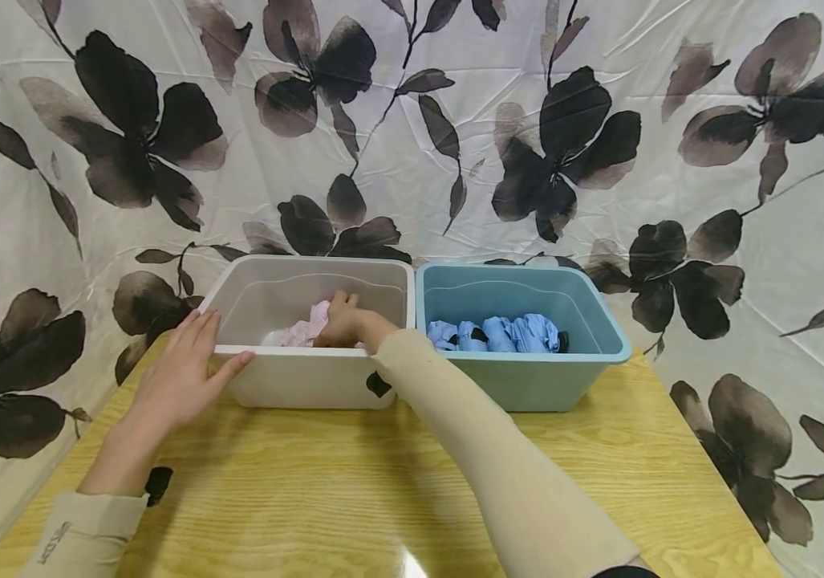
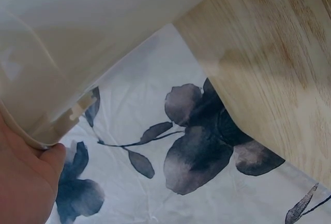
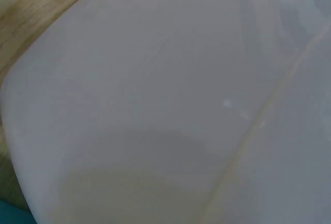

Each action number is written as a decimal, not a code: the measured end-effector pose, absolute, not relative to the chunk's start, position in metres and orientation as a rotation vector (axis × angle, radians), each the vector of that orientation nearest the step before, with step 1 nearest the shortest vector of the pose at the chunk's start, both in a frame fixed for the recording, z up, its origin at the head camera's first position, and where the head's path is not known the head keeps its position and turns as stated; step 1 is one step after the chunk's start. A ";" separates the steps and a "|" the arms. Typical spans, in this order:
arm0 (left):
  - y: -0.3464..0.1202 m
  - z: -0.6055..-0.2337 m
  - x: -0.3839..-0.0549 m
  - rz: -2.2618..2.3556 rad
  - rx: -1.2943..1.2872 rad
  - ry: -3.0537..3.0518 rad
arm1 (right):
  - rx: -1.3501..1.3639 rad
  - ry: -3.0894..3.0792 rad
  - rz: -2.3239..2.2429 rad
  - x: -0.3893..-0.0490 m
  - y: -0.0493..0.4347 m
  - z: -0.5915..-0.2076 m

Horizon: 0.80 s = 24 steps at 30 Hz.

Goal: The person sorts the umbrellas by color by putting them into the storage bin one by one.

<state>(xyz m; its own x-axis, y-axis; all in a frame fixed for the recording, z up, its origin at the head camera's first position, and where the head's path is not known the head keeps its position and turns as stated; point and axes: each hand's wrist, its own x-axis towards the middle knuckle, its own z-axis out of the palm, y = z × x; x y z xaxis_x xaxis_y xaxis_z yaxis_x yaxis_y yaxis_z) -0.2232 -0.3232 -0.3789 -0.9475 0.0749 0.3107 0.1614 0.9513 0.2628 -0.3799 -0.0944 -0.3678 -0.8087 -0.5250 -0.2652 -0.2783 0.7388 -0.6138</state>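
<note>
My left hand rests at the near left corner of a whitish plastic bin, fingers straight along its rim. The left wrist view shows the thumb side of this hand against the rim. My right hand reaches down inside the same bin, beside a crumpled pink cloth. Its fingertips are hidden, so I cannot tell whether they pinch the cloth. In the right wrist view only the bin's smooth wall shows, without the hand.
Close on the right stands a blue-green bin with several bundled light-blue cloths with dark parts. Both bins sit on a wood-grain table. Behind and around it hangs a white sheet with dark printed flowers.
</note>
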 end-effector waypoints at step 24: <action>-0.323 -0.380 -0.224 -0.419 -0.219 -2.772 | -0.696 2.142 -0.927 -0.371 -0.086 -0.358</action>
